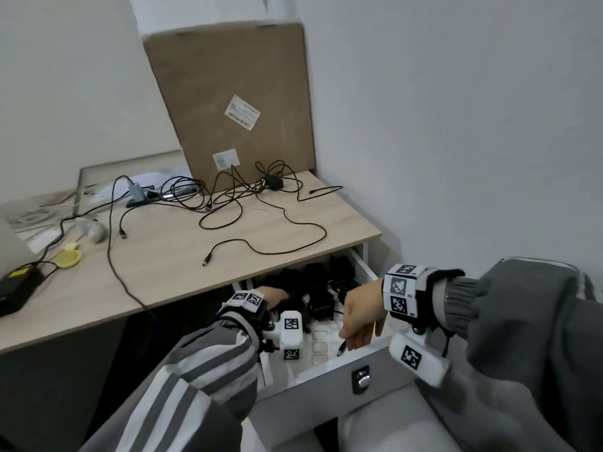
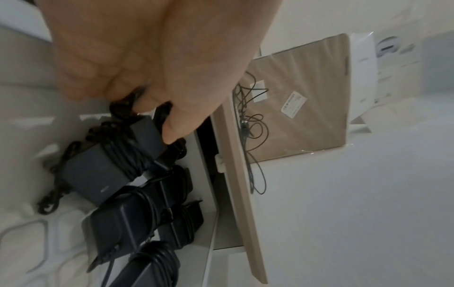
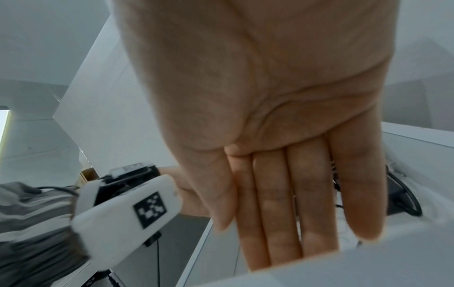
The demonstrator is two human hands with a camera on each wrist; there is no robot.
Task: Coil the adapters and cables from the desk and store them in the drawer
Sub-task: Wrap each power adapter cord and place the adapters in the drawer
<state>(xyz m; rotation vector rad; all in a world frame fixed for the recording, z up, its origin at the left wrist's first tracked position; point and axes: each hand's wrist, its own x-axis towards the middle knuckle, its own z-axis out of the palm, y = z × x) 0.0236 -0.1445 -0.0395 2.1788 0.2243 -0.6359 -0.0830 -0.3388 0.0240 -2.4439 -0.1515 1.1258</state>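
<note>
The white drawer (image 1: 326,381) under the desk's right end stands pulled out. My left hand (image 1: 277,296) reaches into its back left part and grips a black adapter (image 2: 98,167) with its cable wound round it, fingers (image 2: 172,120) curled on its top end. Several more wrapped black adapters (image 1: 321,305) lie beside it in the drawer. My right hand (image 1: 355,334) hangs over the drawer's front, its fingers (image 3: 294,213) straight and together, holding nothing. A loose barrel plug (image 1: 341,349) lies just below them. Tangled black cables (image 1: 261,220) and a small black adapter (image 1: 272,183) lie on the desk.
A big cardboard box (image 1: 235,99) leans against the wall at the desk's back. A black power brick (image 1: 16,288), a yellow lid (image 1: 68,257), a white object (image 1: 94,231) and a grey hub (image 1: 137,194) sit on the left. A wall closes the right side.
</note>
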